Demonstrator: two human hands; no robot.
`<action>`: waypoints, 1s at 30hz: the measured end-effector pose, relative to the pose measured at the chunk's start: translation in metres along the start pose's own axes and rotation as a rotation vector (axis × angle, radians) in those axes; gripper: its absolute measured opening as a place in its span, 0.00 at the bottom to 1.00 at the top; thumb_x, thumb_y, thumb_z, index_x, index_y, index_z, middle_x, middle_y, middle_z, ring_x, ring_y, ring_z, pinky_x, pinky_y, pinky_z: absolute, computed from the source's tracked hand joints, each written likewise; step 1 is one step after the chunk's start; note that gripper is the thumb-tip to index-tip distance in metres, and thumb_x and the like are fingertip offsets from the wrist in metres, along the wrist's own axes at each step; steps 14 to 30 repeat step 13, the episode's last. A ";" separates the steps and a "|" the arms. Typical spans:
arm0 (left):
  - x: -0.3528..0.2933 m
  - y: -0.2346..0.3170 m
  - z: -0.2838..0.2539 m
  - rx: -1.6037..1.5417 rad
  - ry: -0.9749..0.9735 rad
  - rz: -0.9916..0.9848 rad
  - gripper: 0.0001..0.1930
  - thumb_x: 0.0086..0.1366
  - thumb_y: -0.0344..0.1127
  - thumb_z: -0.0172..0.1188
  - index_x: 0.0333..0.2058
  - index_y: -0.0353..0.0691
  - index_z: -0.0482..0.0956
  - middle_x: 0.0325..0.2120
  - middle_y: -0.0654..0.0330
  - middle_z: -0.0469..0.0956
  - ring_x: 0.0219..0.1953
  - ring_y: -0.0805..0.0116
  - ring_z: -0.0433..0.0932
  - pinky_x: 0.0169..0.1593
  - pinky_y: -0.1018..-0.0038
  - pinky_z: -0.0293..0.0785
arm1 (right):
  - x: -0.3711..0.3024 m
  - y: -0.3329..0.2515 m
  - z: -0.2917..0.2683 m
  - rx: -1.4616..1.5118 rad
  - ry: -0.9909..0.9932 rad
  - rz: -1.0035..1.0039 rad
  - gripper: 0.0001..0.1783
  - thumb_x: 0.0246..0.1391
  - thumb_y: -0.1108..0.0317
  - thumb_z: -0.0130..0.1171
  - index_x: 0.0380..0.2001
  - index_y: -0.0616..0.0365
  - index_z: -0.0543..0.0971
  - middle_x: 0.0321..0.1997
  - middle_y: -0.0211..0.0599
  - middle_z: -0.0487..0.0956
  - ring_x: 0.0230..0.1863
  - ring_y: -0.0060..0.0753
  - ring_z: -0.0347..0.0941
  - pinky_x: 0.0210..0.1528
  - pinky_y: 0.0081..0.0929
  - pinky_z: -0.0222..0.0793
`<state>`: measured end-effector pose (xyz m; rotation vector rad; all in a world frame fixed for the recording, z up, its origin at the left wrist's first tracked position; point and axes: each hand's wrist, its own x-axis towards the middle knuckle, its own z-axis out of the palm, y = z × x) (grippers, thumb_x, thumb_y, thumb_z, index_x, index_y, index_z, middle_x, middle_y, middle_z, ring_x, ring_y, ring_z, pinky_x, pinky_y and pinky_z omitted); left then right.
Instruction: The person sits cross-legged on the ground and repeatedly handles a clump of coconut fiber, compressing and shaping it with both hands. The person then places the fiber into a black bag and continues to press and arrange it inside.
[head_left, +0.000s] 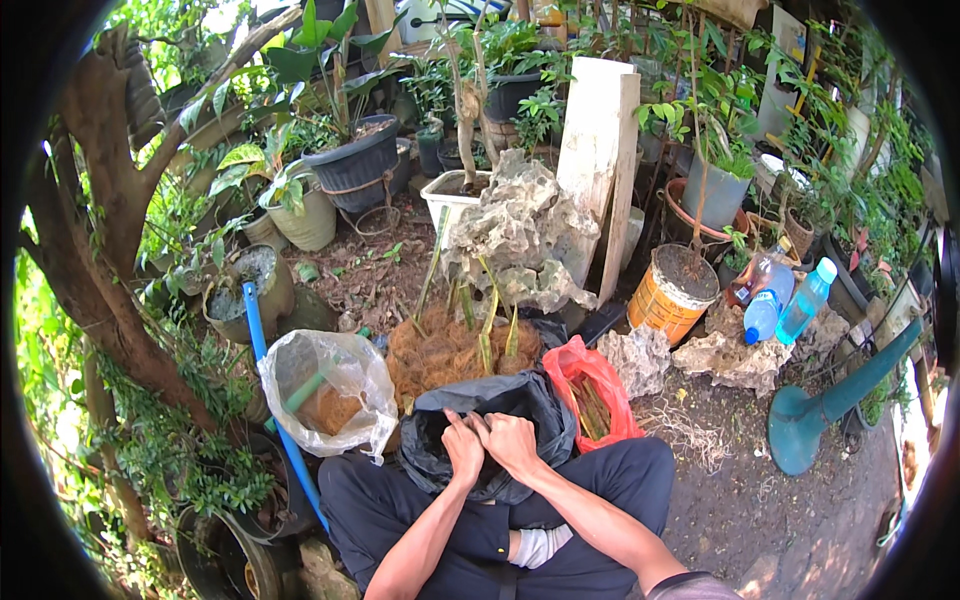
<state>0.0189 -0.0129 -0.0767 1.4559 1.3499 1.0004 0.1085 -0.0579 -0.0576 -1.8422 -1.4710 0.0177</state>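
Note:
My left hand [463, 452] and my right hand [511, 441] meet over the mouth of a black plastic bag [550, 398] in front of my crossed legs. The fingers of both are bent together, fingertips nearly touching; whatever they pinch is too small to make out. The inside of the bag is dark. Just beyond it, upright green leaf cuttings [487, 338] stand in a mound of brown coconut fibre [410, 362]. On the left a clear plastic bag [372, 382] holds more brown fibre. To the right, a red plastic bag [627, 412] contains cut stems [592, 406].
A blue pole [288, 430] leans at my left near a tree trunk [120, 320]. Ahead stand a jagged rock [520, 220], a white board [592, 140] and potted plants [350, 155]. To the right are an orange bucket [668, 300], two bottles [800, 305] and a green flared tube [800, 430].

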 end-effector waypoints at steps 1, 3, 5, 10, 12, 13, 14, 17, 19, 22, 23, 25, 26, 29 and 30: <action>0.004 -0.007 0.002 0.012 -0.023 -0.061 0.43 0.78 0.59 0.26 0.17 0.29 0.72 0.11 0.50 0.70 0.16 0.58 0.70 0.29 0.57 0.66 | -0.001 0.000 0.000 0.029 -0.015 0.038 0.28 0.64 0.48 0.54 0.19 0.60 0.82 0.20 0.49 0.81 0.21 0.52 0.79 0.21 0.43 0.73; 0.006 -0.011 0.000 0.011 -0.053 -0.126 0.43 0.78 0.59 0.27 0.18 0.29 0.74 0.11 0.49 0.70 0.17 0.57 0.73 0.30 0.58 0.67 | 0.000 0.000 0.001 0.085 -0.038 0.112 0.29 0.64 0.48 0.53 0.20 0.60 0.82 0.21 0.51 0.81 0.22 0.53 0.79 0.23 0.44 0.73; 0.000 -0.007 0.000 0.005 0.025 -0.030 0.42 0.78 0.59 0.29 0.19 0.28 0.76 0.11 0.48 0.72 0.18 0.57 0.75 0.31 0.59 0.69 | 0.001 0.000 0.000 0.123 -0.061 0.181 0.29 0.65 0.47 0.52 0.21 0.61 0.82 0.21 0.54 0.80 0.23 0.57 0.79 0.26 0.47 0.74; -0.005 0.013 0.008 -0.116 0.236 0.138 0.38 0.79 0.55 0.34 0.22 0.28 0.79 0.17 0.48 0.78 0.22 0.57 0.78 0.34 0.60 0.71 | 0.001 -0.002 0.001 0.273 -0.025 0.365 0.31 0.67 0.47 0.48 0.24 0.64 0.82 0.22 0.59 0.79 0.28 0.65 0.78 0.32 0.52 0.73; -0.008 0.014 -0.001 -0.025 0.100 0.034 0.36 0.79 0.55 0.37 0.25 0.30 0.81 0.19 0.50 0.79 0.25 0.60 0.78 0.36 0.63 0.72 | 0.001 -0.001 0.004 0.305 -0.043 0.432 0.31 0.68 0.46 0.47 0.26 0.64 0.82 0.23 0.60 0.79 0.31 0.67 0.78 0.34 0.54 0.73; -0.007 0.014 -0.002 -0.011 0.084 0.018 0.35 0.78 0.55 0.38 0.26 0.30 0.81 0.20 0.53 0.80 0.25 0.63 0.76 0.37 0.66 0.72 | 0.002 0.000 0.004 0.307 -0.064 0.422 0.30 0.67 0.44 0.47 0.35 0.62 0.85 0.26 0.61 0.80 0.32 0.67 0.79 0.34 0.53 0.74; -0.007 0.014 -0.002 -0.011 0.084 0.018 0.35 0.78 0.55 0.38 0.26 0.30 0.81 0.20 0.53 0.80 0.25 0.63 0.76 0.37 0.66 0.72 | 0.002 0.000 0.004 0.307 -0.064 0.422 0.30 0.67 0.44 0.47 0.35 0.62 0.85 0.26 0.61 0.80 0.32 0.67 0.79 0.34 0.53 0.74; -0.007 0.014 -0.002 -0.011 0.084 0.018 0.35 0.78 0.55 0.38 0.26 0.30 0.81 0.20 0.53 0.80 0.25 0.63 0.76 0.37 0.66 0.72 | 0.002 0.000 0.004 0.307 -0.064 0.422 0.30 0.67 0.44 0.47 0.35 0.62 0.85 0.26 0.61 0.80 0.32 0.67 0.79 0.34 0.53 0.74; -0.007 0.014 -0.002 -0.011 0.084 0.018 0.35 0.78 0.55 0.38 0.26 0.30 0.81 0.20 0.53 0.80 0.25 0.63 0.76 0.37 0.66 0.72 | 0.002 0.000 0.004 0.307 -0.064 0.422 0.30 0.67 0.44 0.47 0.35 0.62 0.85 0.26 0.61 0.80 0.32 0.67 0.79 0.34 0.53 0.74; -0.007 0.014 -0.002 -0.011 0.084 0.018 0.35 0.78 0.55 0.38 0.26 0.30 0.81 0.20 0.53 0.80 0.25 0.63 0.76 0.37 0.66 0.72 | 0.002 0.000 0.004 0.307 -0.064 0.422 0.30 0.67 0.44 0.47 0.35 0.62 0.85 0.26 0.61 0.80 0.32 0.67 0.79 0.34 0.53 0.74; -0.007 0.014 -0.002 -0.011 0.084 0.018 0.35 0.78 0.55 0.38 0.26 0.30 0.81 0.20 0.53 0.80 0.25 0.63 0.76 0.37 0.66 0.72 | 0.002 0.000 0.004 0.307 -0.064 0.422 0.30 0.67 0.44 0.47 0.35 0.62 0.85 0.26 0.61 0.80 0.32 0.67 0.79 0.34 0.53 0.74; -0.007 0.014 -0.002 -0.011 0.084 0.018 0.35 0.78 0.55 0.38 0.26 0.30 0.81 0.20 0.53 0.80 0.25 0.63 0.76 0.37 0.66 0.72 | 0.002 0.000 0.004 0.307 -0.064 0.422 0.30 0.67 0.44 0.47 0.35 0.62 0.85 0.26 0.61 0.80 0.32 0.67 0.79 0.34 0.53 0.74; -0.007 0.014 -0.002 -0.011 0.084 0.018 0.35 0.78 0.55 0.38 0.26 0.30 0.81 0.20 0.53 0.80 0.25 0.63 0.76 0.37 0.66 0.72 | 0.002 0.000 0.004 0.307 -0.064 0.422 0.30 0.67 0.44 0.47 0.35 0.62 0.85 0.26 0.61 0.80 0.32 0.67 0.79 0.34 0.53 0.74; -0.007 0.014 -0.002 -0.011 0.084 0.018 0.35 0.78 0.55 0.38 0.26 0.30 0.81 0.20 0.53 0.80 0.25 0.63 0.76 0.37 0.66 0.72 | 0.002 0.000 0.004 0.307 -0.064 0.422 0.30 0.67 0.44 0.47 0.35 0.62 0.85 0.26 0.61 0.80 0.32 0.67 0.79 0.34 0.53 0.74; -0.007 0.014 -0.002 -0.011 0.084 0.018 0.35 0.78 0.55 0.38 0.26 0.30 0.81 0.20 0.53 0.80 0.25 0.63 0.76 0.37 0.66 0.72 | 0.002 0.000 0.004 0.307 -0.064 0.422 0.30 0.67 0.44 0.47 0.35 0.62 0.85 0.26 0.61 0.80 0.32 0.67 0.79 0.34 0.53 0.74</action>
